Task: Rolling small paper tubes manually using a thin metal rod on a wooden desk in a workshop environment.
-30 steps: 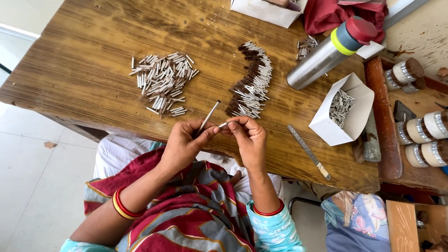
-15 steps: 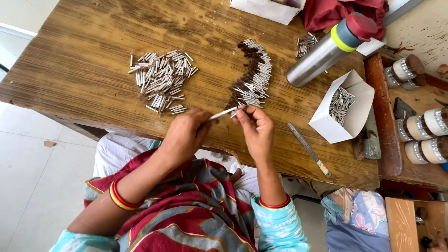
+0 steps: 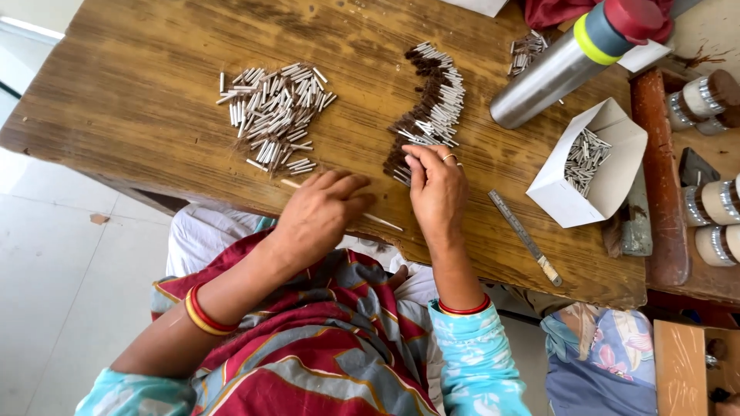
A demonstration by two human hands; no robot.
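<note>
My left hand lies palm down on the wooden table, its fingers over a thin stick that pokes out on both sides. My right hand reaches forward, fingertips on the near end of a curved row of small tubes with brown tips. A loose pile of short silver tubes lies just beyond my left hand.
A steel flask with a red cap lies at the upper right. A white paper box of silver tubes sits to the right, a metal file beside it. Spools stand on a side shelf. The table's near edge runs by my lap.
Both hands have dropped from holding the stick in the air to the table. The left now presses the stick flat; the right has moved to the brown-tipped row.
</note>
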